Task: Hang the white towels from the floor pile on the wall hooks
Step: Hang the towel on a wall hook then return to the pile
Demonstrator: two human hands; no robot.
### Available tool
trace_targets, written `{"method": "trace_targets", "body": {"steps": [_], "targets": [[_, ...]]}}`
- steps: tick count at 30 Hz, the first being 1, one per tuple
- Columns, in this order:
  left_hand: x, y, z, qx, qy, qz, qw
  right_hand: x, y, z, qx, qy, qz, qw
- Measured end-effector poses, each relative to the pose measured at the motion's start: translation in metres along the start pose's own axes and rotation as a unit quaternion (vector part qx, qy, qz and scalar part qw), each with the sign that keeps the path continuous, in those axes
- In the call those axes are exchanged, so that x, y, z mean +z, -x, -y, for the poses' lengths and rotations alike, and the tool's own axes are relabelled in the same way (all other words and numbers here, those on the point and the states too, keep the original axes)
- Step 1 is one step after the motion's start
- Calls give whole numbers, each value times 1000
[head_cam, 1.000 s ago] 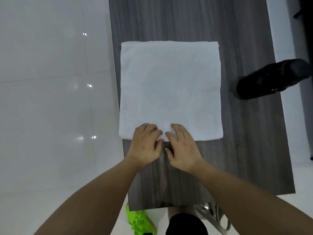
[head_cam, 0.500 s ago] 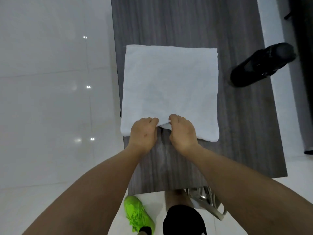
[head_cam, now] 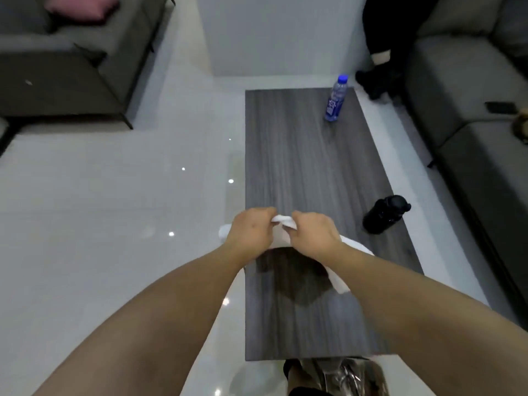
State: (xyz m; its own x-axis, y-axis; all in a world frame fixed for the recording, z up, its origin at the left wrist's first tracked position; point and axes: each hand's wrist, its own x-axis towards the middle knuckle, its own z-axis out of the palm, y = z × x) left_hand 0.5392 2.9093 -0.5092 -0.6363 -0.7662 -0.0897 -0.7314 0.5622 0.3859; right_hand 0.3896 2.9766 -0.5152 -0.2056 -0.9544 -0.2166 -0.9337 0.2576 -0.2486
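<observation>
Your view has swung up from straight down over the desk (head_cam: 308, 155) to a wider look along it, so the sofa (head_cam: 468, 155) to the right and the armchair (head_cam: 65, 67) at the far left now show. Half a second ago the white towel (head_cam: 338, 277) lay flat across the desk's near half. Now it is off the surface, bunched and hanging between your two hands over the near-left part of the desk, with its shadow dark on the wood beneath. One fold droops under your right forearm toward the near-right edge, and a small lobe sticks out past your left hand (head_cam: 251, 231) at the desk's left edge.

Both hands have closed. Your left hand's fingers (head_cam: 264, 214) are curled over the gathered top edge, and your right hand (head_cam: 313, 234) pinches the same edge just beside it, knuckles nearly touching.

So the pick-up looks done and the carry is next. No wall hooks and no floor pile are in view, so you will have to turn to find them.

The black bottle (head_cam: 385, 214) lies on its side at the desk's right edge, near the towel's hanging fold; lift clear before you swing right. The blue water bottle (head_cam: 336, 98) stands at the far-right corner, well apart.
</observation>
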Motion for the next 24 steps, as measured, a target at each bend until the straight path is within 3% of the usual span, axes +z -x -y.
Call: {"method": "trace_targets", "body": {"steps": [6, 14, 19, 24], "targets": [[-171, 49, -1, 5, -36, -108, 994, -140, 28, 108, -61, 5, -106, 992], [-378, 157, 35, -96, -92, -236, 963, -270, 42, 279, -242, 4, -202, 949], [-452, 241, 48, -175, -105, -310, 929, -311, 58, 379, -356, -12, -243, 902], [-488, 333, 54, -289, -103, -370, 877, -326, 99, 458, -460, -28, -236, 855]]}}
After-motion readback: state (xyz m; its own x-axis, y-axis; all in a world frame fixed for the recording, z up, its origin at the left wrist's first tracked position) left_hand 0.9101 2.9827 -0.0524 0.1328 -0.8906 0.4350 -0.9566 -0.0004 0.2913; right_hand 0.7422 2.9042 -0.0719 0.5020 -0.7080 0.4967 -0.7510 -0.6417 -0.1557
